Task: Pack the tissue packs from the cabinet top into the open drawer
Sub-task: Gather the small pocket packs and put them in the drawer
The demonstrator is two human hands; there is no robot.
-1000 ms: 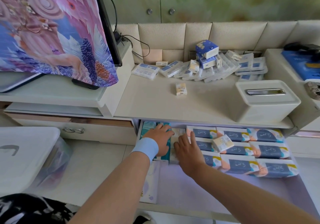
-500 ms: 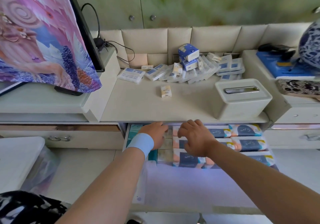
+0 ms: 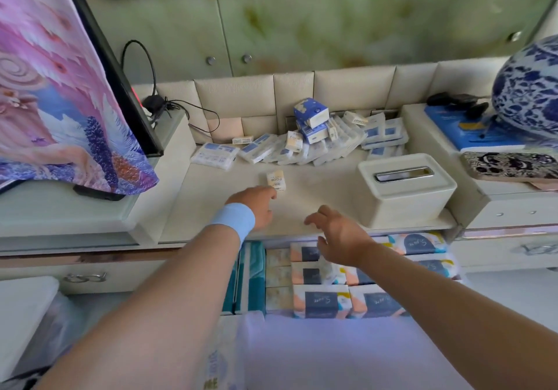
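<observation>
Reaching across the cream cabinet top, the left hand, fingers relaxed and gripping nothing, touched a small cream tissue pack. To its right, the right hand hovered empty, fingers spread, above the open drawer. White-and-blue tissue packs lay heaped behind.

I see a white box with a slot, a blue-and-white vase and a pink cloth on a screen.
</observation>
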